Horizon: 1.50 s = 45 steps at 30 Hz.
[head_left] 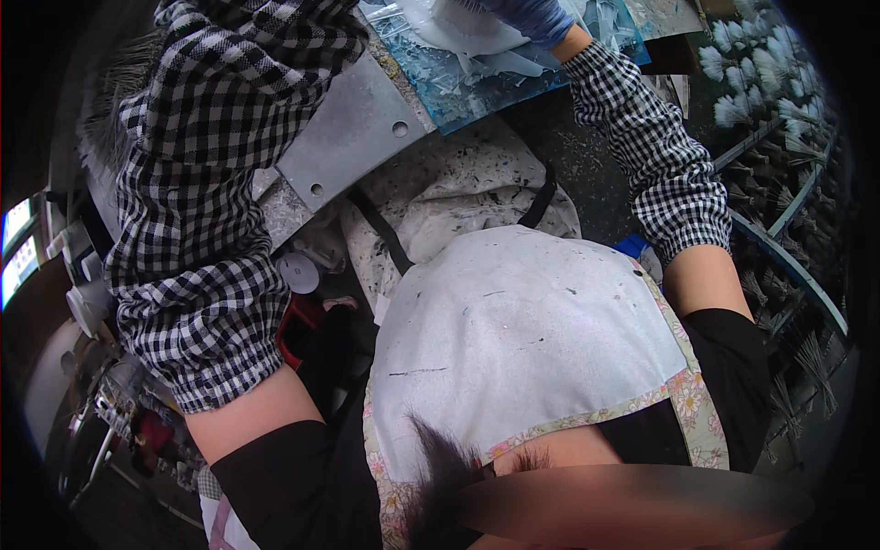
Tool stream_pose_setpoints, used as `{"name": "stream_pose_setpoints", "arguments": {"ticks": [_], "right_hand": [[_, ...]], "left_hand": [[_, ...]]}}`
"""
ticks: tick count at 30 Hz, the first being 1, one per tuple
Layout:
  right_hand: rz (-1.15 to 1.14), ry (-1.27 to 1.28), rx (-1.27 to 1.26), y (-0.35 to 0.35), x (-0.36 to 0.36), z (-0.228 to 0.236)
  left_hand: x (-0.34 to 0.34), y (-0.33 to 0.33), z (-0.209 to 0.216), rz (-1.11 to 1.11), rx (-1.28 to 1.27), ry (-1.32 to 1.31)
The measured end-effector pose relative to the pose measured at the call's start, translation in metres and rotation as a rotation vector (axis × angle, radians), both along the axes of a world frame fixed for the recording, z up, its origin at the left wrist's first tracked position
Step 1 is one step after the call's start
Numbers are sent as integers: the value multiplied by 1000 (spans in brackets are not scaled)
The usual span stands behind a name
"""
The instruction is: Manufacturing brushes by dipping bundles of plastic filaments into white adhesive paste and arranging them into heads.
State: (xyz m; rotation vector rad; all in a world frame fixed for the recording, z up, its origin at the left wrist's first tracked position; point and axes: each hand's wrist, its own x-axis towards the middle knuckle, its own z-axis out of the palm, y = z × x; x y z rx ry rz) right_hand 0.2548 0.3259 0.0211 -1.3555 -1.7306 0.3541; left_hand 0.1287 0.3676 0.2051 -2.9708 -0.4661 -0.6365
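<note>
Worn items, head view. 2 black-and-white gingham oversleeves (pixel 206 211) are seen, 1 at the left of the frame, 1 at upper right (pixel 655 156), each gathered at the cuff. A blue glove (pixel 532 18) is worn at top centre. A speckled white apron (pixel 513 330), floral-trimmed with black straps, is shown over black short sleeves.
</note>
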Motion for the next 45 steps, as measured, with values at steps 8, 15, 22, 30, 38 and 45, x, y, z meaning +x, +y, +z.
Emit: {"name": "stream_pose_setpoints", "arguments": {"ticks": [8, 15, 22, 30, 38, 45], "right_hand": [[1, 58, -22, 2, 5, -1], [-26, 2, -43, 1, 7, -4], [55, -109, -35, -3, 17, -10], [270, 36, -190, -11, 28, -21], [184, 72, -172, -12, 25, -6], [80, -402, 127, -11, 22, 9]], "left_hand": [[4, 3, -3, 14, 9, 27], [0, 0, 12, -21, -124, 53], [7, 10, -15, -42, 23, -112], [7, 6, -12, -18, -100, -82], [-1, -11, 21, 23, -129, 89], [-22, -27, -17, -357, -201, -1295]]}}
